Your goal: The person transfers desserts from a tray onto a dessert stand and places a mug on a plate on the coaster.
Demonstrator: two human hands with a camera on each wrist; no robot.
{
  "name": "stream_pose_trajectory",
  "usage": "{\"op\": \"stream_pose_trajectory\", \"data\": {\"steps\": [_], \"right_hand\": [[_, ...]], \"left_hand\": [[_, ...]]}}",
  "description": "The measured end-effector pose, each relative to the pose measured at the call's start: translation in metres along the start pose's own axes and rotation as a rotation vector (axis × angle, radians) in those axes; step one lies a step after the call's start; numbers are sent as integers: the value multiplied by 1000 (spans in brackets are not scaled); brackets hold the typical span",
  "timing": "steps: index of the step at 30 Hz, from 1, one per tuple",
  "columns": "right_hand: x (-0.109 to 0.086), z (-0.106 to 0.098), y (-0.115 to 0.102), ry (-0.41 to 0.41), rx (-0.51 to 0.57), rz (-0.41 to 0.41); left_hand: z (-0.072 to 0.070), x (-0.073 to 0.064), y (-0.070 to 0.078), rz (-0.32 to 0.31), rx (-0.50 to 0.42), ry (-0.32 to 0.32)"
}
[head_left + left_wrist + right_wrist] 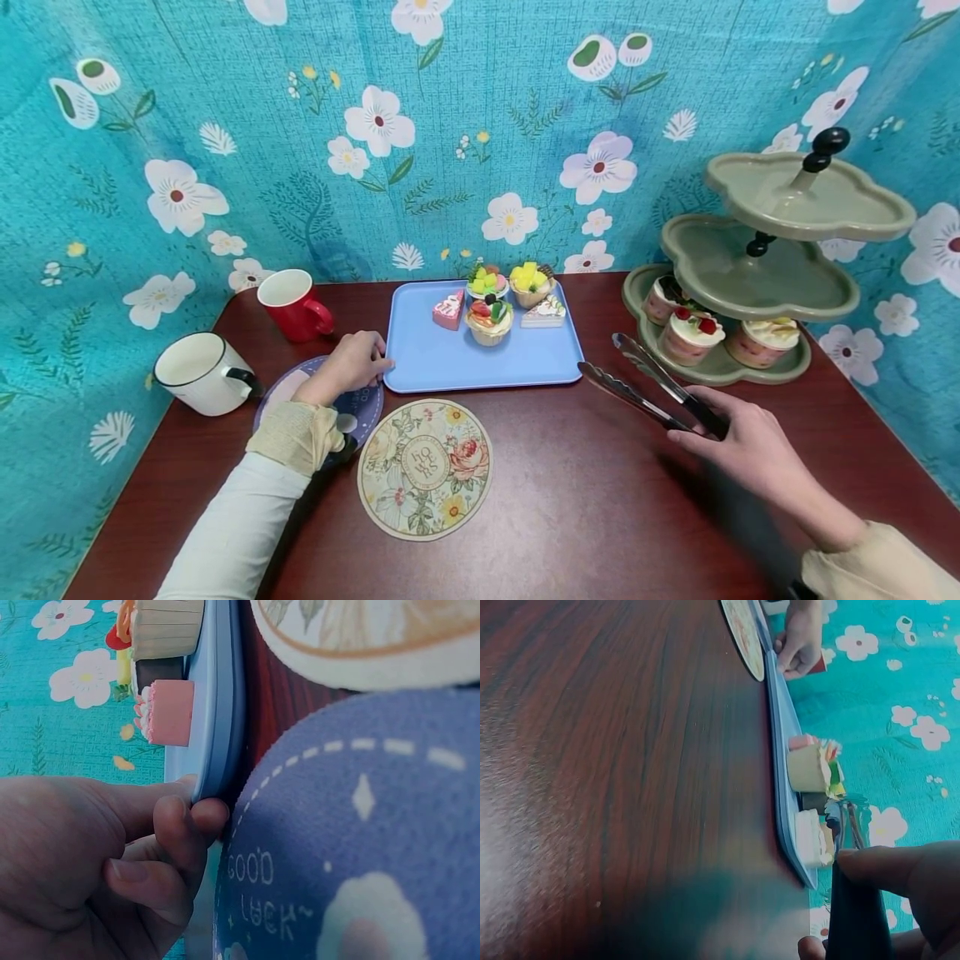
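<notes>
My left hand (351, 367) pinches the left edge of a blue tray (408, 333); in the left wrist view the thumb (184, 784) lies on the rim. On the tray stand a pink cake slice (449, 310), a white cake slice (544, 312), a fruit-topped cupcake (489, 321) and two more fruit-topped pastries (531, 283) behind it. My right hand (742, 433) grips black-handled metal tongs (637, 387). The tips of the tongs are spread apart with nothing between them, just right of the tray.
A three-tier green stand (757, 279) at the right carries several cupcakes (691, 336) on its bottom tier. To the left are a red mug (290, 312) and a white mug (201, 375). A purple round mat (367, 408) lies under my left hand, beside a floral round mat (425, 469).
</notes>
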State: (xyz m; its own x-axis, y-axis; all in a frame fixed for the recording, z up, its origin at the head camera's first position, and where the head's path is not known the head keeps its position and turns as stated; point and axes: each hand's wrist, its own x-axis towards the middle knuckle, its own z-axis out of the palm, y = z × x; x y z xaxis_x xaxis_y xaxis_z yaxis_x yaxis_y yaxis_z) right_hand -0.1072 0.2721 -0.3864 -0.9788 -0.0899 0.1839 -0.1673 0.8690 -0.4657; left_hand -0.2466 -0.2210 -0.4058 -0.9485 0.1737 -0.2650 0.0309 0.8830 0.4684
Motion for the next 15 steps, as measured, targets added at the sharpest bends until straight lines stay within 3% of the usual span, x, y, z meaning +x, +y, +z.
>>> {"op": "stream_pose_trajectory", "data": {"steps": [6,15], "right_hand": [[11,10,-11,-19,32,-46],[24,21,-23,-96,57,-42]], "left_hand": [[0,0,0,-1,5,2],[1,-2,0,33,2,31]]}}
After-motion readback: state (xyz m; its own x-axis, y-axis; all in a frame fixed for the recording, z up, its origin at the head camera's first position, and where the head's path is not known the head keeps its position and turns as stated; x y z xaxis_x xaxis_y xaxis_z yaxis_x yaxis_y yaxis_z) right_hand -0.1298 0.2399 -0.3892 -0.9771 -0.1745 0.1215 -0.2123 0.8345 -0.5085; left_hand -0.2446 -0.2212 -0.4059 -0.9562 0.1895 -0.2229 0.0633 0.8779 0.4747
